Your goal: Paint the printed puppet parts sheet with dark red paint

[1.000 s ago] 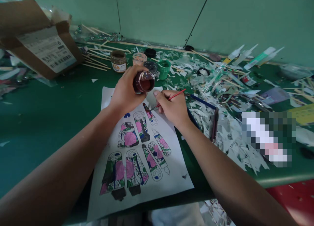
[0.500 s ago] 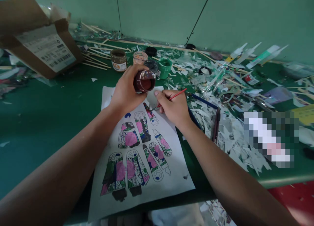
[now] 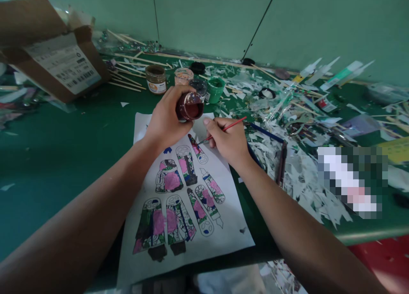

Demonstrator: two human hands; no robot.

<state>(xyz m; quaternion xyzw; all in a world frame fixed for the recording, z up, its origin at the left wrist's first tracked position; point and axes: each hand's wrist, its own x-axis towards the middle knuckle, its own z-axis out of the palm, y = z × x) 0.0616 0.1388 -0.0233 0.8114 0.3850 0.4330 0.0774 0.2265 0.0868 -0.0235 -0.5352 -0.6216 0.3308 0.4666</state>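
Tilted toward me, a jar of dark red paint (image 3: 193, 110) is gripped in my left hand (image 3: 168, 119) above the top of a white paper sheet (image 3: 223, 234). My right hand (image 3: 230, 142) pinches a thin red-handled paintbrush (image 3: 234, 123), its tip at the narrow upper shape on the sheet, where dark red shows. Printed shapes (image 3: 172, 181) on the paper are coloured pink, green, blue and black. Behind the held jar stand an open green paint jar (image 3: 215, 91), a peach one (image 3: 183, 76) and a brown one (image 3: 156, 81). Another jar is partly hidden by my left hand.
A cardboard box (image 3: 76, 66) leans at the left back, near thin wooden sticks (image 3: 128, 74). White paper scraps (image 3: 306, 196) heap up on the right, with glue tubes (image 3: 341, 74) behind them. Black lids (image 3: 197, 67) lie by the wall. A blurred patch covers something at the right.
The view has shifted very slightly. Both hands keep their grips on the jar and the paintbrush, and the brush tip stays at the same narrow shape.
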